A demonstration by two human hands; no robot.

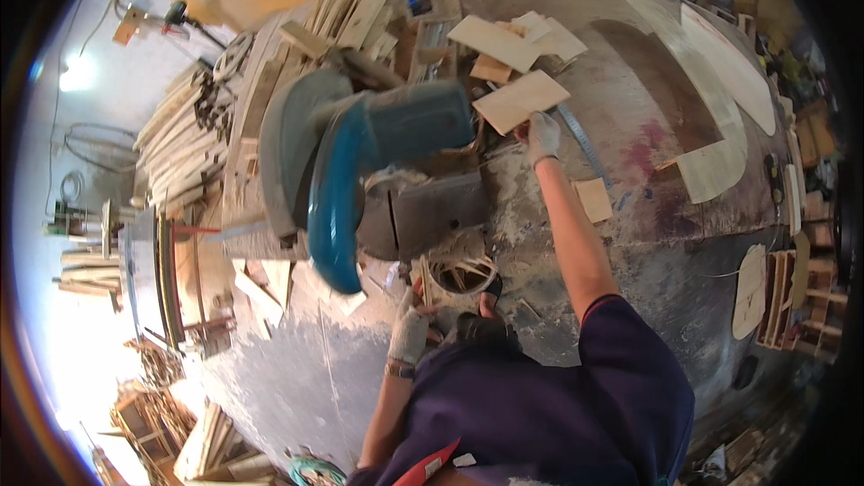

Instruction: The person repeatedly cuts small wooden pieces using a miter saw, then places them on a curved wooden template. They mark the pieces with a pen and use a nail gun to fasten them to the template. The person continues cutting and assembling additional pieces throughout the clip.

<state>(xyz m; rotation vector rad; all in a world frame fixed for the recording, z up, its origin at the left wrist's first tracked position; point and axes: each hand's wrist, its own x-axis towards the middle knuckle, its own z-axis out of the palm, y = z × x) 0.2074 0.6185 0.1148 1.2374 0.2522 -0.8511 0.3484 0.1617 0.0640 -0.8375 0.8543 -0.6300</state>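
Note:
My right hand (544,137), in a pale glove, reaches forward with its fingers closed on the near edge of a flat rectangular wooden board (522,101). Close to my body, my left hand (410,328), also gloved, is closed around a narrow pale wood strip (426,277) held roughly upright. Just ahead of that hand stands a band saw with a teal curved housing (335,202) and a grey slotted table (423,216). The housing hides part of the machine's table and any blade.
More pale boards (504,40) lie beyond my right hand. A blue-grey ruler (583,142) and a small wood square (593,200) are beside my right forearm. A round bin (462,263) with offcuts sits below the saw table. Wood strips (175,139) are stacked at left.

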